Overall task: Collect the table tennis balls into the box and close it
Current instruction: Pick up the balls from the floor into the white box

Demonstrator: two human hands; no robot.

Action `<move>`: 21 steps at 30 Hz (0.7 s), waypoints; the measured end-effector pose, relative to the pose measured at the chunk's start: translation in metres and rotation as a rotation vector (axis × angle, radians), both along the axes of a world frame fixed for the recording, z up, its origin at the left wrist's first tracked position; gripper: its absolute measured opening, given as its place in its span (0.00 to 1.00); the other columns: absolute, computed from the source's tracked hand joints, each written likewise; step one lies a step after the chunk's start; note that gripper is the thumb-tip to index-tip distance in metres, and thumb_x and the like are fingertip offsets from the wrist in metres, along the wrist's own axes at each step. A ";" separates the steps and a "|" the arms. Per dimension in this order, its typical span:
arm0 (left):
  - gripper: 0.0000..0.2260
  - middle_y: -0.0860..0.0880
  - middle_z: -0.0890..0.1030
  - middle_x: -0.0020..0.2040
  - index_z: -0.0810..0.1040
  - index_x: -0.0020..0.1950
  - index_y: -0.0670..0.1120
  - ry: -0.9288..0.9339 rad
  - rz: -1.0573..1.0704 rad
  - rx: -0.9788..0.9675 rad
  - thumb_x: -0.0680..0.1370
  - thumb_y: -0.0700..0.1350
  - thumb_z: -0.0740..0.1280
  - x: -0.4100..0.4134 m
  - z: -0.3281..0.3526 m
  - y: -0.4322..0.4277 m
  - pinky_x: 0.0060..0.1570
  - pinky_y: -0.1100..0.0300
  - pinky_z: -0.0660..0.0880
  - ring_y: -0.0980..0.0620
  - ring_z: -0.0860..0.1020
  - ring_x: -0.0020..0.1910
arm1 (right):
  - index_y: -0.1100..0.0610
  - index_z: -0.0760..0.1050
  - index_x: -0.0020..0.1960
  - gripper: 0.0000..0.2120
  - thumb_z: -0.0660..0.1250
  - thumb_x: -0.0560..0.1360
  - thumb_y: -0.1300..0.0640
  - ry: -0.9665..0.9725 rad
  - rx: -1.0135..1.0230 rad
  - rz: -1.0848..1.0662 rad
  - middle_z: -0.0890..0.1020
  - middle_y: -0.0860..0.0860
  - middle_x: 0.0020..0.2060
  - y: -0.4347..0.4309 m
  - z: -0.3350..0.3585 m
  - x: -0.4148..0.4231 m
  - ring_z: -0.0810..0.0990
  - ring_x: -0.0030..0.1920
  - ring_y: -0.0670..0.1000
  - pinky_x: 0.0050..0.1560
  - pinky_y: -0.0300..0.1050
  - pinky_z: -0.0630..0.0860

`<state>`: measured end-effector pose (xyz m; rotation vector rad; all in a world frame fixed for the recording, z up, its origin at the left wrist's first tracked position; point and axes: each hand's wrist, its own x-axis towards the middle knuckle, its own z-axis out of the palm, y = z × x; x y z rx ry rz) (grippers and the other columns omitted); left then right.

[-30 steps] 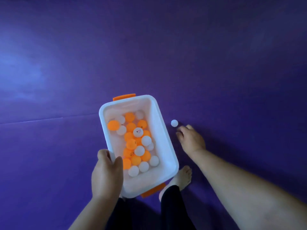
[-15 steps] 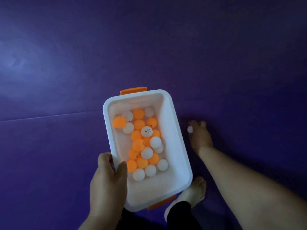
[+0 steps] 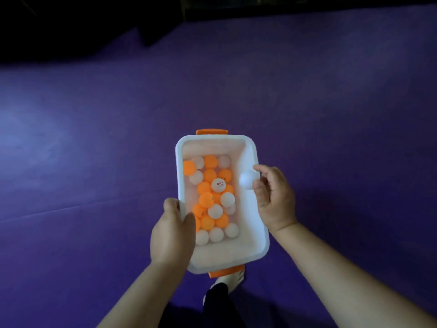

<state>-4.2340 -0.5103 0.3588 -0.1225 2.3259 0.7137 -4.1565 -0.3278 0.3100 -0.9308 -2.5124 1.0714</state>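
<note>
A white plastic box [image 3: 256, 242] with orange latches [image 3: 211, 131] at both ends is held above the purple floor, open at the top. Several orange and white table tennis balls [image 3: 209, 195] lie inside it, one white ball with a printed logo on top. My left hand [image 3: 172, 229] grips the box's left rim, thumb inside. My right hand [image 3: 274, 197] is at the box's right rim and pinches a single white ball [image 3: 247, 181] between thumb and fingertips, just over the rim. No lid is in view.
Purple mat floor [image 3: 94, 162] spreads all around, with a seam line running at the left. A dark area lies beyond the mat's far edge at the top. My bare foot [image 3: 233, 281] and dark trouser leg are below the box.
My right hand picked the white ball off the floor and brought it up to the box's right rim. The view tilted up, showing the mat's far edge.
</note>
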 end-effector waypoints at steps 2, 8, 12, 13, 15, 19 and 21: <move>0.03 0.50 0.75 0.35 0.66 0.48 0.46 0.043 -0.060 0.012 0.77 0.44 0.59 0.003 0.042 0.024 0.29 0.57 0.67 0.51 0.73 0.33 | 0.57 0.75 0.57 0.26 0.54 0.75 0.38 -0.004 0.016 -0.077 0.72 0.46 0.41 0.025 0.048 0.007 0.71 0.38 0.46 0.36 0.40 0.68; 0.03 0.50 0.74 0.34 0.65 0.49 0.46 0.123 -0.184 0.087 0.77 0.42 0.59 0.030 0.163 0.096 0.26 0.58 0.65 0.51 0.73 0.31 | 0.53 0.68 0.63 0.16 0.60 0.77 0.49 -0.116 -0.080 -0.372 0.74 0.48 0.43 0.094 0.175 0.062 0.75 0.42 0.51 0.42 0.46 0.70; 0.03 0.51 0.74 0.35 0.65 0.50 0.46 0.131 -0.264 0.149 0.78 0.42 0.58 0.055 0.222 0.139 0.26 0.58 0.65 0.52 0.72 0.31 | 0.53 0.68 0.63 0.16 0.61 0.77 0.51 -0.106 -0.110 -0.441 0.75 0.46 0.42 0.119 0.240 0.104 0.76 0.43 0.52 0.45 0.49 0.72; 0.03 0.52 0.74 0.35 0.65 0.50 0.45 0.129 -0.279 0.162 0.78 0.42 0.58 0.060 0.234 0.150 0.25 0.59 0.63 0.53 0.72 0.31 | 0.54 0.68 0.63 0.16 0.61 0.77 0.51 -0.102 -0.110 -0.467 0.75 0.46 0.42 0.124 0.254 0.114 0.76 0.42 0.53 0.44 0.49 0.72; 0.02 0.52 0.73 0.35 0.65 0.49 0.45 0.127 -0.312 0.184 0.77 0.42 0.58 0.070 0.254 0.170 0.26 0.59 0.62 0.53 0.71 0.31 | 0.54 0.68 0.63 0.16 0.62 0.77 0.51 -0.104 -0.109 -0.514 0.76 0.46 0.43 0.137 0.277 0.133 0.76 0.43 0.53 0.43 0.48 0.72; 0.03 0.53 0.74 0.36 0.66 0.48 0.46 0.109 -0.395 0.209 0.77 0.42 0.58 0.082 0.286 0.212 0.30 0.57 0.66 0.52 0.72 0.34 | 0.53 0.68 0.62 0.15 0.61 0.77 0.51 -0.096 -0.120 -0.608 0.76 0.47 0.44 0.162 0.313 0.161 0.76 0.43 0.53 0.42 0.46 0.70; 0.03 0.53 0.73 0.36 0.66 0.49 0.46 0.103 -0.460 0.215 0.77 0.42 0.58 0.084 0.297 0.238 0.30 0.57 0.66 0.52 0.72 0.34 | 0.54 0.69 0.62 0.14 0.61 0.77 0.52 -0.072 -0.121 -0.651 0.76 0.48 0.44 0.179 0.327 0.171 0.77 0.44 0.53 0.43 0.47 0.71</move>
